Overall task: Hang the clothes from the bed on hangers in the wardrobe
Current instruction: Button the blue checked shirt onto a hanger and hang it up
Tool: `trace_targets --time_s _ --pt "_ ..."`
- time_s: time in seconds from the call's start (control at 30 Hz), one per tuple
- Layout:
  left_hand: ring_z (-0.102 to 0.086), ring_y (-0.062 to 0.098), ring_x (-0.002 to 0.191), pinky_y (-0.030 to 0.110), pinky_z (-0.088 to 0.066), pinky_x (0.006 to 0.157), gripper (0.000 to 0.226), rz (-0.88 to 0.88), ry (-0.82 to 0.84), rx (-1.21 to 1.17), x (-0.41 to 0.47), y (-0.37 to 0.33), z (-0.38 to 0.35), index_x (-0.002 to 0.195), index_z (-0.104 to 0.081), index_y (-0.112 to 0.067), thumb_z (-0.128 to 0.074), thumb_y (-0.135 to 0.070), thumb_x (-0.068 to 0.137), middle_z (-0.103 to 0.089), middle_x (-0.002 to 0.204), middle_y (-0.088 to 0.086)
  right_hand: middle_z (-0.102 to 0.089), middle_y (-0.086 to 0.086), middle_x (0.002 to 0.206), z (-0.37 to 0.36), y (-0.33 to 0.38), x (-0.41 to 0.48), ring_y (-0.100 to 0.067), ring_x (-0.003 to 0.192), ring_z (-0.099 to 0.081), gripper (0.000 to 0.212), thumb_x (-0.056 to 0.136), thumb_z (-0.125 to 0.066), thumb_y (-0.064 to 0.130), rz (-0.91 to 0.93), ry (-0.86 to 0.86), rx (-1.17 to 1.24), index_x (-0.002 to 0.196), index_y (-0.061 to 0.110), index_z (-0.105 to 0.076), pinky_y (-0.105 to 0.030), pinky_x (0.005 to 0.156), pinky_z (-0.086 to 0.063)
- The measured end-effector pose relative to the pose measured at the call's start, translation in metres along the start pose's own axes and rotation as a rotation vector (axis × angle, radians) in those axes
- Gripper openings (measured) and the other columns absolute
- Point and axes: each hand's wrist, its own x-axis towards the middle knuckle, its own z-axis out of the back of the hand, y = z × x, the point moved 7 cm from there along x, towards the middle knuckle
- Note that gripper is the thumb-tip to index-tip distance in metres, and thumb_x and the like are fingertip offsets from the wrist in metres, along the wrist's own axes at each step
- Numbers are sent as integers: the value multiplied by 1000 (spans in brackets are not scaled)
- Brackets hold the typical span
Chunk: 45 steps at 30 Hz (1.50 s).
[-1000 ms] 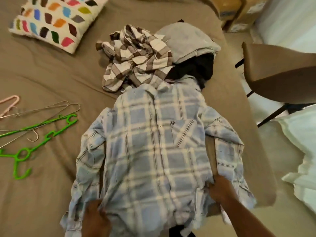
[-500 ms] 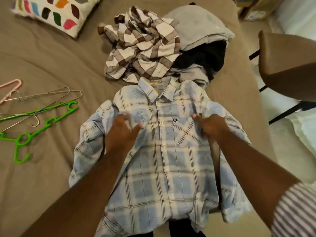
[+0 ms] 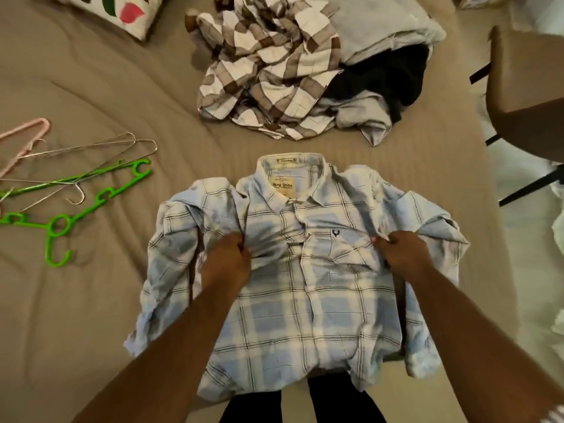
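Note:
A light blue plaid shirt point(image 3: 305, 315) lies face up on the tan bed point(image 3: 91, 300), collar pointing away from me. My left hand point(image 3: 227, 259) pinches its fabric below the left shoulder. My right hand point(image 3: 401, 251) grips the cloth beside the chest pocket. Beyond the collar sits a heap of clothes: a brown-and-white checked shirt point(image 3: 268, 65), a grey garment point(image 3: 381, 22) and a black one point(image 3: 393, 74). To the left lie hangers: green plastic ones point(image 3: 58, 227), wire ones point(image 3: 100, 148) and a pink one point(image 3: 21, 138). No wardrobe is in view.
A patterned pillow point(image 3: 122, 10) rests at the top left of the bed. A brown chair point(image 3: 525, 87) stands off the bed's right side, over pale floor. White cloth point(image 3: 558, 233) shows at the right edge.
Both hands went from the shirt's hem up to its chest and closed on the fabric. The shirt has slid toward me, away from the clothes heap, and the collar now lies open.

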Motion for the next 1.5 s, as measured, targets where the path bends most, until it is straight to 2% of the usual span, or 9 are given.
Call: trace_targets --time_s 0.17,0.27,0.5,0.63,0.73,1.0,1.27,1.37,1.5 --pt "-60 17 75 30 -45 67 33 -2 60 -187 9 9 12 77 -53 -27 -58 -54 95 -59 71 -9 -67 -19 102 23 39 -23 -44 103 -65 43 92 -57 54 -4 -200 -158 105 13 -62 -49 85 -51" --pt "-62 22 78 30 -40 65 38 65 -98 -284 22 26 50 83 -61 -17 -54 -52 98 -63 73 -1 -65 -20 104 34 105 -54 -42 101 -62 32 94 -58 35 258 -445 31 120 20 -48 -50 81 -50" --pt "-58 37 111 45 -48 93 28 175 -470 -79 63 149 142 115 -66 -14 -57 -15 88 -65 114 14 -49 -15 137 -106 210 -78 -43 115 -56 55 86 -67 31 635 -40 -162 138 20 -52 -54 90 -54" --pt "-40 40 127 54 -40 99 43 418 -406 240 77 238 166 132 -52 -16 -57 -15 89 -44 138 15 -42 -15 139 -135 209 -82 -42 123 -43 71 83 -73 34 526 -163 -358 144 20 -41 -57 91 -48" --pt "-42 41 124 55 -39 98 37 296 -326 341 88 267 167 126 -57 -15 -61 -29 92 -48 132 16 -43 -16 134 -137 208 -82 -42 121 -44 78 76 -80 31 526 -207 -359 142 17 -42 -60 87 -49" --pt "-59 39 92 49 -42 88 21 -17 -454 338 74 233 171 99 -56 -12 -54 -26 82 -62 95 16 -46 -19 125 -143 206 -73 -43 114 -48 80 68 -85 31 555 -286 -374 135 12 -46 -63 84 -47" --pt "-59 15 85 22 -40 75 21 -233 174 69 71 168 179 114 -74 -15 -65 -12 95 -73 101 3 -46 -22 130 -155 198 -74 -40 117 -43 69 78 -79 29 598 -419 -433 135 8 -47 -61 87 -43" --pt "-61 15 88 20 -39 73 21 -225 113 39 56 138 162 115 -72 -16 -61 -18 98 -70 97 0 -46 -22 129 -156 196 -74 -40 118 -43 72 81 -79 31 614 -457 -443 140 7 -46 -60 85 -44" --pt "-57 5 59 23 -42 60 16 -182 -23 -189 31 109 140 104 -74 -23 -62 -31 98 -60 67 -6 -46 -23 131 -158 194 -73 -40 119 -43 73 81 -78 29 618 -456 -438 142 7 -45 -59 84 -43"
